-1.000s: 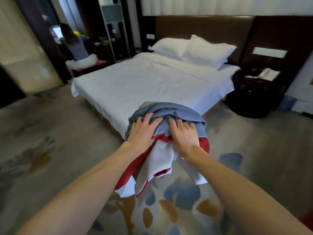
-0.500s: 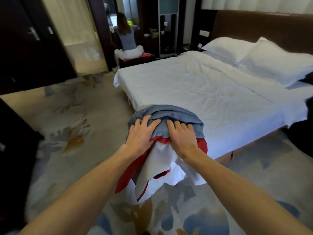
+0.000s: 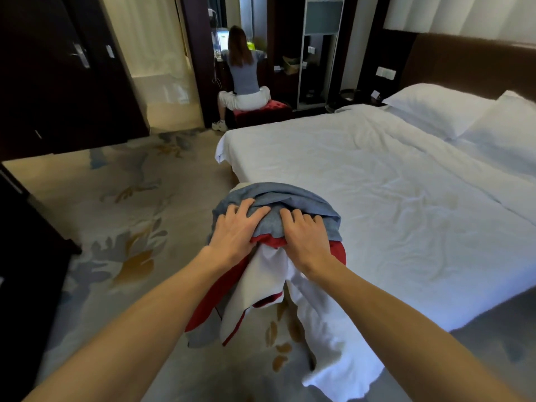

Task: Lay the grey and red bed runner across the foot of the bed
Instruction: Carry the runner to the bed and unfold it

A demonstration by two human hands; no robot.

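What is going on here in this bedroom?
A person holds a bunched grey and red bed runner in front of them, left hand and right hand both gripping its grey top. It is at the foot edge of the white bed, not yet spread out. A second person sits on a red stool across the room, facing away.

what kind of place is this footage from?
Most likely a hotel guest room: a wide bed made up in plain white sheets, two white pillows against a padded brown headboard, and floral patterned carpet.
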